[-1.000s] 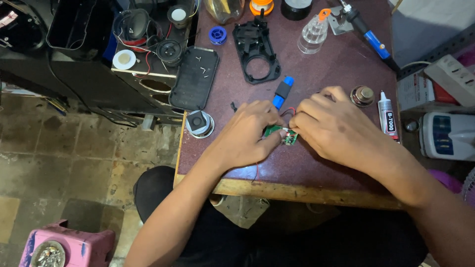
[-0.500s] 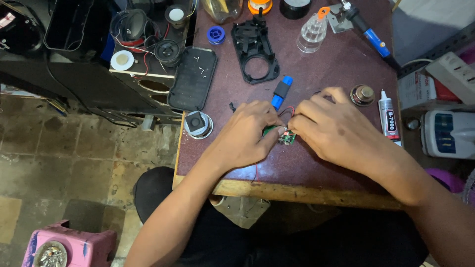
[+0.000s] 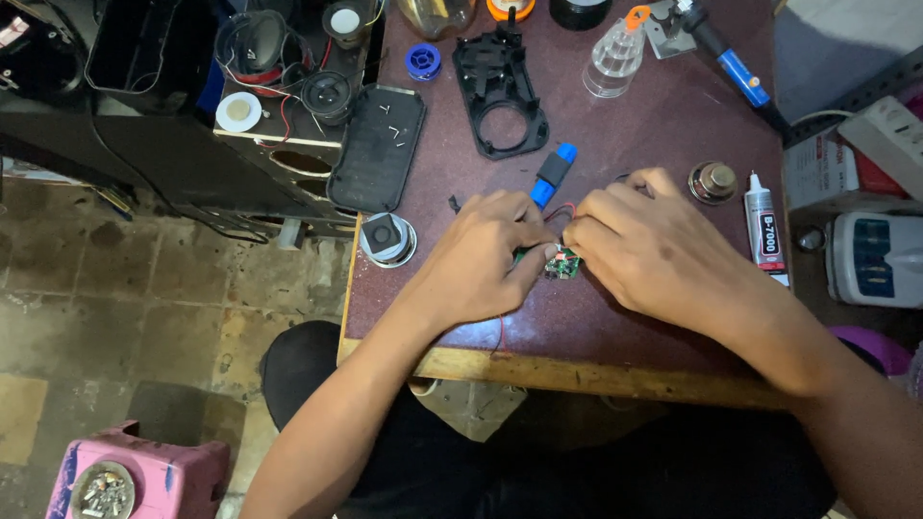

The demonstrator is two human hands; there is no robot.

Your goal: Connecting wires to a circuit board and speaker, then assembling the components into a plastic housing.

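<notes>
Down at the near edge of the maroon table [image 3: 663,115], both hands are bunched over a small green circuit board [image 3: 561,263]. Compared with a second ago, barely anything has shifted: the board sits in the same spot between the two sets of fingertips and the wrists haven't travelled. So I'd read this as fine fiddly work on the board, not a pick-up or a put-down.

My left hand [image 3: 481,264] has its fingers curled and pinched on the board's left edge, thumb tucked in beside it. My right hand [image 3: 654,252] is closed over the right side, fingertips meeting the board; I can't tell whether it's pinching the board itself or the thin red wire [image 3: 565,208] looping just above it. Another bit of red wire trails toward the table's wooden lip.

Stuff around it:
- blue and black plug-shaped part [image 3: 551,175], just beyond my left knuckles
- black plastic frame [image 3: 500,91] with a round opening, further back
- flat black cover [image 3: 378,146] with a few loose screws on it, at the left edge
- small round speaker driver [image 3: 712,181] and a glue tube [image 3: 765,226] to the right
- blue-handled soldering iron [image 3: 735,67] at the far right corner
- clear plastic bottle [image 3: 615,60] near it

Nothing else on the table has moved either.
</notes>
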